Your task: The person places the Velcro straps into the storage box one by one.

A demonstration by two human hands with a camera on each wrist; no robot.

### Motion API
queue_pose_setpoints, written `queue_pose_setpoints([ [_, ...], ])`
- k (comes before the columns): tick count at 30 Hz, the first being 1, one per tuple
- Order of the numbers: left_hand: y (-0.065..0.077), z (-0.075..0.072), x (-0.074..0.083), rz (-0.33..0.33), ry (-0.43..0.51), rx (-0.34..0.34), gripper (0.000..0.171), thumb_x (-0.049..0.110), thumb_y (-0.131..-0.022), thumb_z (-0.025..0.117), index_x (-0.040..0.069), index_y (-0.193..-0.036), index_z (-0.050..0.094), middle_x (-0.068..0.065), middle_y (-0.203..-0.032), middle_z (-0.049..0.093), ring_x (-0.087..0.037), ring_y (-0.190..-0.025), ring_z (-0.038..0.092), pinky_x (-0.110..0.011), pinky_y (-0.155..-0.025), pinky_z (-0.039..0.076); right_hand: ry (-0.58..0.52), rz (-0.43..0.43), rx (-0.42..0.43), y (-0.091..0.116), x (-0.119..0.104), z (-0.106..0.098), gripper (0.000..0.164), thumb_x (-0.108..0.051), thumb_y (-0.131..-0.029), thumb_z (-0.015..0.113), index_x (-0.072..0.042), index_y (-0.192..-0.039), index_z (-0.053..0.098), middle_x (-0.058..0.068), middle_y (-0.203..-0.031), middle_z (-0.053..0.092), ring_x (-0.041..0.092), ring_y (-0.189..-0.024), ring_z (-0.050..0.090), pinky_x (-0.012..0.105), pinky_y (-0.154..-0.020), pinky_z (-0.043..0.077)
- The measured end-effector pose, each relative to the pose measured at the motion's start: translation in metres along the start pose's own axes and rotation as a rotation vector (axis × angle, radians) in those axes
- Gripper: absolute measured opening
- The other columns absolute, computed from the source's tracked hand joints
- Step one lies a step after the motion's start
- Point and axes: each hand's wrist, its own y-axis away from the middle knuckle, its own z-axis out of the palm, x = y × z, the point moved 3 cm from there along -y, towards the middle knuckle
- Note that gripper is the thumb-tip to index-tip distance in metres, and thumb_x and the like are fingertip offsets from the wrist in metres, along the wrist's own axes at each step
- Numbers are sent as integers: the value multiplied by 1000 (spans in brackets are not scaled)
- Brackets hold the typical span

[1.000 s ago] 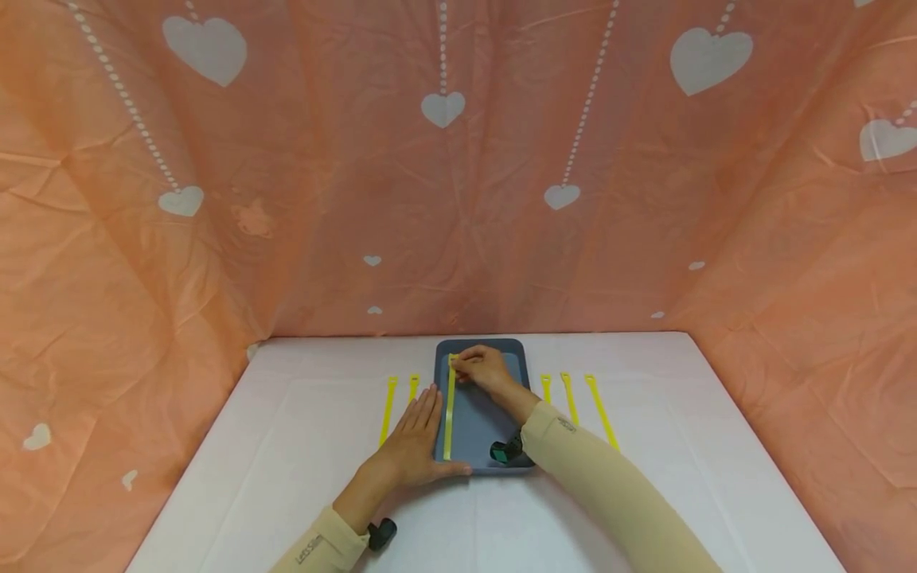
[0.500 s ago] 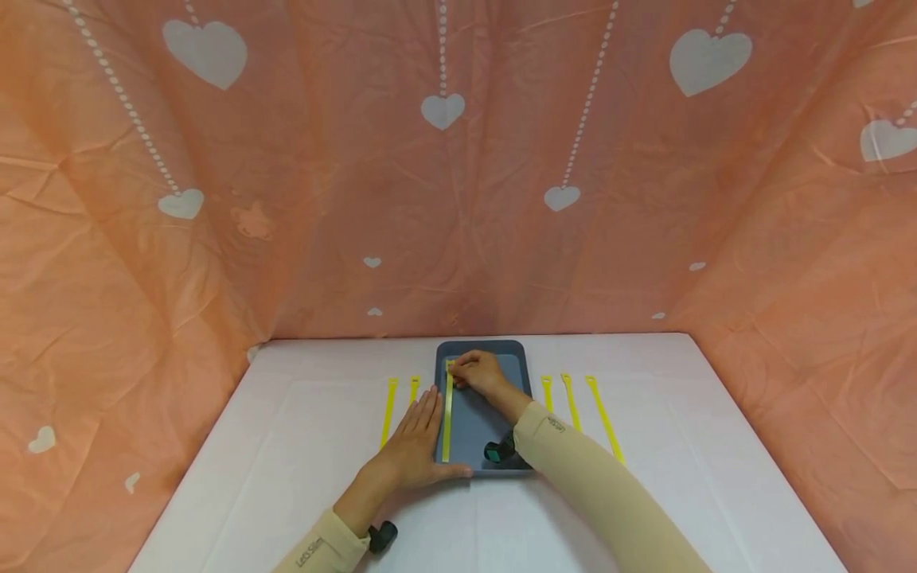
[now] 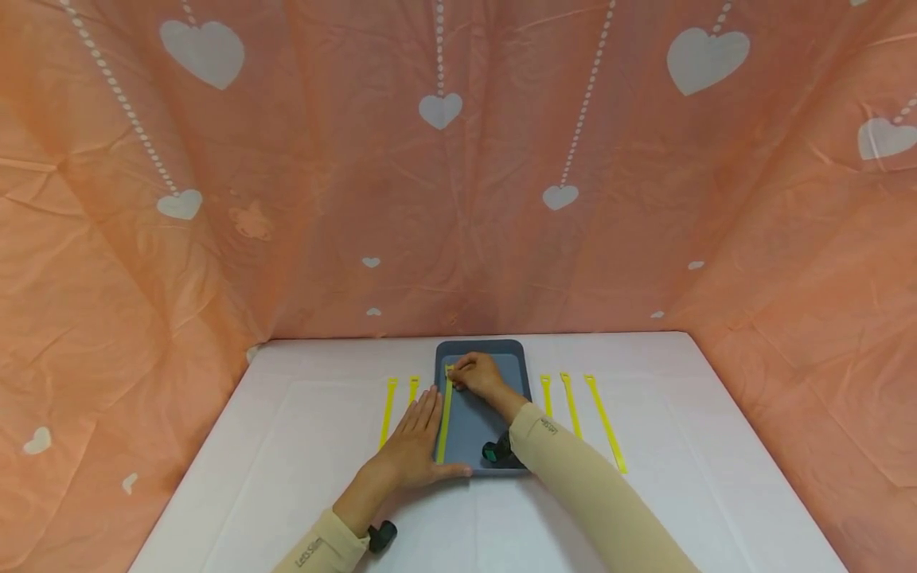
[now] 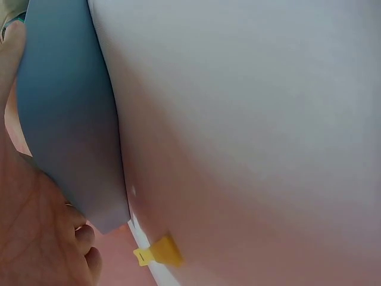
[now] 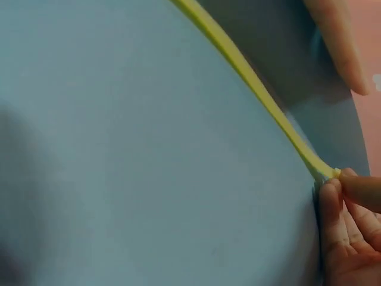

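A blue-grey rectangular tray [image 3: 480, 348] stands at the middle of the white table. Inside it, along the left wall, lies a yellow cable tie [image 3: 446, 418] with a slotted head. My right hand [image 3: 481, 376] pinches that head between thumb and fingers, as the right wrist view shows of the strap [image 5: 256, 86]. With fingers extended, my left hand [image 3: 414, 450] rests against the tray's left side, thumb along the near rim. In the left wrist view the palm [image 4: 36, 220] lies beside the tray's outer wall [image 4: 68, 107].
Two more yellow ties, one nearer the edge [image 3: 388, 414] and one partly behind my left hand [image 3: 414, 387], lie left of the tray. Right of it are three others [image 3: 546, 394], partly covered by my right sleeve [image 3: 602, 485]. An orange curtain [image 3: 458, 239] surrounds the table.
My right hand has drawn slightly toward me with the tie's head. The tie's near end has shifted left, closer to the tray wall. My left hand has stayed in place.
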Motion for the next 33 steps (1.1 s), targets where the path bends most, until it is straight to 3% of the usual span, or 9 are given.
queue_pose_setpoints([
  [11,-1,3,-3,15,44,0,137,87,-85,64,-3,-171,6,-19,-180,-3,-38,-167,2,-56,-134,12,62,-18,-67,-1,-1,-1,15,4,-93,79,11,-103,70,21,-87,78,16,-64,71,30,-63,63],
  [22,0,0,-1,1,37,-1,136,87,-85,65,-2,-171,7,-18,-180,-3,-35,-167,1,-53,-134,11,44,-28,-80,2,-3,-3,12,6,-95,75,13,-105,70,25,-91,77,20,-69,73,31,-66,64],
  [33,0,0,1,1,35,7,136,87,-85,64,-2,-171,8,-19,-180,-1,-36,-167,1,-53,-134,11,86,-45,-94,10,-8,-13,18,-2,-96,77,9,-109,72,18,-91,78,20,-72,74,31,-66,62],
])
